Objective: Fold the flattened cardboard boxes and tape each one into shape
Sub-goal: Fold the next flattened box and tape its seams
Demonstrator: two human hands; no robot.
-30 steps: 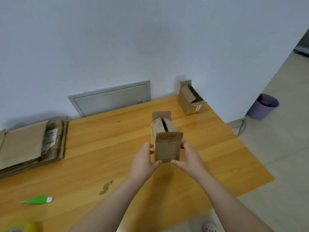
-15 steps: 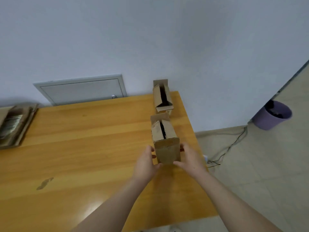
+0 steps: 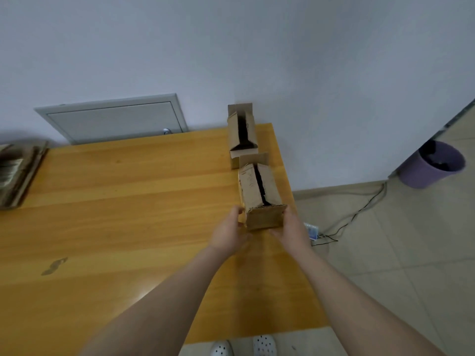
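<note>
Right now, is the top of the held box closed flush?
No, a dark gap runs lengthwise down the top of the box.

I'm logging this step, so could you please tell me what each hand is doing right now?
Left hand: grips the left side of the near cardboard box.
Right hand: grips the same box's right side.
</note>
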